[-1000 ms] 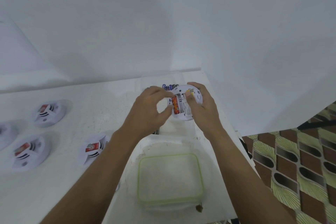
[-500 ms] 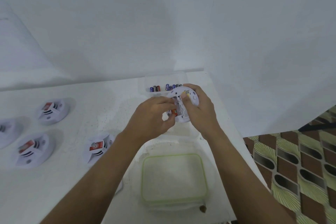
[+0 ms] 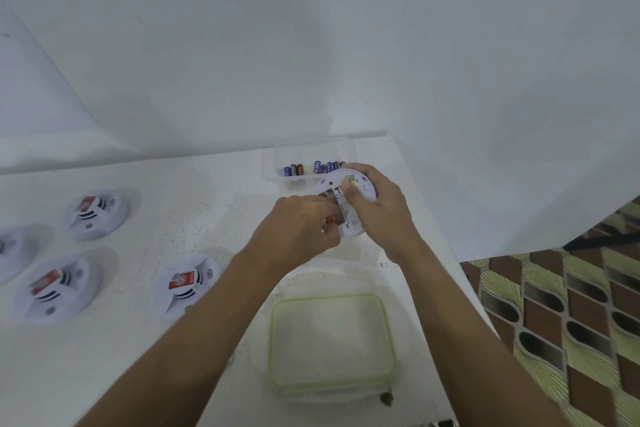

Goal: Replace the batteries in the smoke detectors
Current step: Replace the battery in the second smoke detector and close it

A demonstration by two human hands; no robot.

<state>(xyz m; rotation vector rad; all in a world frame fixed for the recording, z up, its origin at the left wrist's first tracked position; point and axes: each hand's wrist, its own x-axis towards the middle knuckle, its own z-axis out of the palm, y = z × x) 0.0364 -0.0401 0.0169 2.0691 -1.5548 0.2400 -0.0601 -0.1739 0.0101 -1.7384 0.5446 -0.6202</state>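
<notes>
1. White speckled tabletop (image 3: 173, 211), matte, holds round plastic spare detectors (image 3: 188, 282) at left.
2. Clear rectangular container (image 3: 330, 340), green-rimmed, lies nearest me.
3. My right hand (image 3: 384, 215) grips the round smoke detector (image 3: 346, 218) above the table.
4. My left hand (image 3: 298, 229) pinches its cylindrical red battery (image 3: 328, 219).

The right hand (image 3: 381, 215) holds a white smoke detector (image 3: 351, 208) with its back side up, above the white table (image 3: 173, 191). The left hand (image 3: 298, 232) pinches with curled fingers a red-orange battery (image 3: 329, 219) in the open compartment of this detector. Just behind it stands a clear tray (image 3: 311, 149) with a row of batteries (image 3: 327, 167). Nearer to the person lies a clear container (image 3: 329, 340) with a green rim. Four other detectors (image 3: 188, 282) lie on the left part of the table, well apart from the hands.
</notes>
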